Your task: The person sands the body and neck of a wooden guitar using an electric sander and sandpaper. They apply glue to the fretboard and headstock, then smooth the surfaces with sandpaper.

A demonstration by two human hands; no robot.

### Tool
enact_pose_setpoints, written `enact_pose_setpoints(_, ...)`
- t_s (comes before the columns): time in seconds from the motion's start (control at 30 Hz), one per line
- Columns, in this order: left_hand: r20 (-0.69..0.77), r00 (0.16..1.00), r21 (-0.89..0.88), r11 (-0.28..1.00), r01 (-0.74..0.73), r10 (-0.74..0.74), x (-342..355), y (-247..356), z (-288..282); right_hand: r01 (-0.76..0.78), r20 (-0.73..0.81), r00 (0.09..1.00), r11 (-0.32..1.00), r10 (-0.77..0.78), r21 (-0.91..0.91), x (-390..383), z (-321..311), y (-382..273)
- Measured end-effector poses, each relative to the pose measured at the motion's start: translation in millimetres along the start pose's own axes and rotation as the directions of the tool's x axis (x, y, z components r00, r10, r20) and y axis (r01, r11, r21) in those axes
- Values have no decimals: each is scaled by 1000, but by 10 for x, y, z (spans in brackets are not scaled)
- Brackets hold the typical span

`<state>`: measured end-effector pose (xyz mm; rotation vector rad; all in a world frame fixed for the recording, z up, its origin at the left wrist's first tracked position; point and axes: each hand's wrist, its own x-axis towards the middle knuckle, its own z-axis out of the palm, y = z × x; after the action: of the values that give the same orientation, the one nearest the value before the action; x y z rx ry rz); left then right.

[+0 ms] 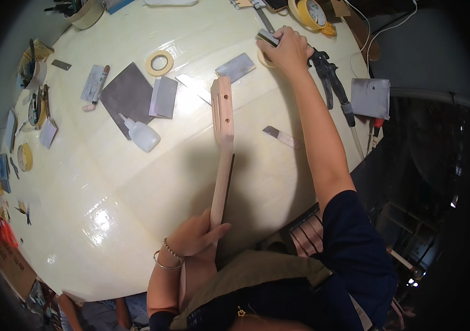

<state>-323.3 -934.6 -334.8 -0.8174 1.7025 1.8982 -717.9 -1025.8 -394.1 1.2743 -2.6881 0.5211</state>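
Observation:
My left hand point(199, 234) is wrapped around the lower part of a pale wooden guitar neck point(222, 182). The neck is held tilted up over the table, its slotted headstock point(224, 107) pointing away from me and a dark strip along its right edge. Stretched to the far right, my right hand point(293, 49) has its fingers closed on a small grey block point(268, 37) with a shiny face. Partly hidden beneath that hand is a roll of tape point(264, 59). Black clamps point(331, 80) lie just right of my right wrist.
Left of the neck lie dark sandpaper point(127, 91), a folded grey sheet point(163, 97), a white squeeze bottle point(144, 136) and a tape ring point(159, 63). A scraper-like blade point(282, 137) rests to its right. A grey square block point(370, 98) sits at the right table edge.

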Motion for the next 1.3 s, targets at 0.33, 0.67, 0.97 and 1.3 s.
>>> enact_pose_setpoints(0.33,38,999,-12,1000,20,-20,-11,60,-51,428,-5,833,640,-553,638,-1401,-906,-377)
enact_pose_setpoints(0.67,-5,997,-11,997,-80,80,2,12,-16,521,51,800,734,-598,437,-1889,-814,-562)
enact_pose_setpoints(0.97,34,999,23,999,-39,38,9,51,-56,523,94,795,756,-599,394,-1894,-828,-529)
enact_pose_setpoints(1.3,13,999,9,999,-50,50,14,9,-35,554,89,772,735,-629,390,-1778,-767,-579)
